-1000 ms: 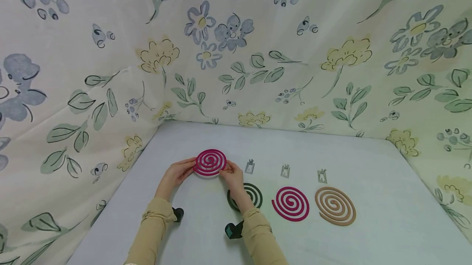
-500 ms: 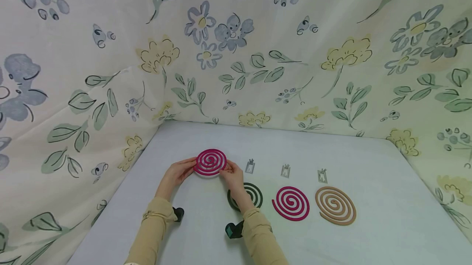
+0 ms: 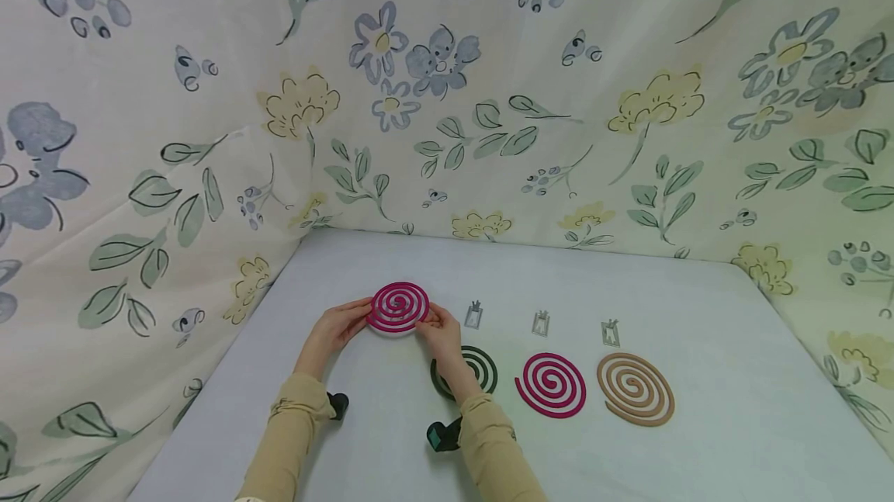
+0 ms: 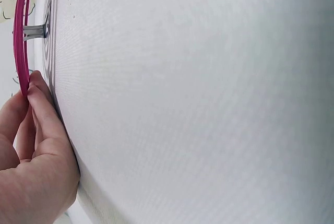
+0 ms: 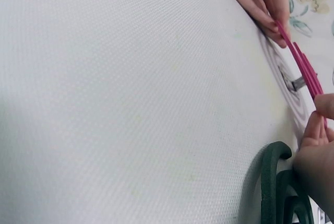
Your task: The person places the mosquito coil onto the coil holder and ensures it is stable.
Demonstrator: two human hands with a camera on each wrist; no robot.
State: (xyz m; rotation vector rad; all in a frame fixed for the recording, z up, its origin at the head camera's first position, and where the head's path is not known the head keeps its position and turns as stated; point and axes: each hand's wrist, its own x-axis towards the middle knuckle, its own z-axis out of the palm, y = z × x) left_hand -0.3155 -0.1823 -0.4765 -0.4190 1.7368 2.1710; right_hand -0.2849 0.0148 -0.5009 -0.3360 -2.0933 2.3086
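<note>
A pink mosquito coil [image 3: 399, 302] is raised level over the white table, its spiral facing up. My left hand [image 3: 335, 329] pinches its left edge between thumb and fingers. On the opposite edge, my right hand [image 3: 442, 334] grips the rim the same way. Under the coil's middle, a small metal stand [image 4: 34, 32] rises from the table in the left wrist view, its top at the coil's underside. A dark green coil [image 3: 495, 375] lies beneath my right wrist, partly hidden by it. In the right wrist view that green coil [image 5: 268, 182] is close by my right hand.
Right of my hands lie a second pink coil [image 3: 552, 383] and a tan coil [image 3: 633, 387]. Behind the coils, a left metal stand [image 3: 474, 316], a middle one [image 3: 541, 323] and a right one [image 3: 611, 334] lie in a row. Floral cloth [image 3: 447, 176] hangs around the table [image 3: 754, 378].
</note>
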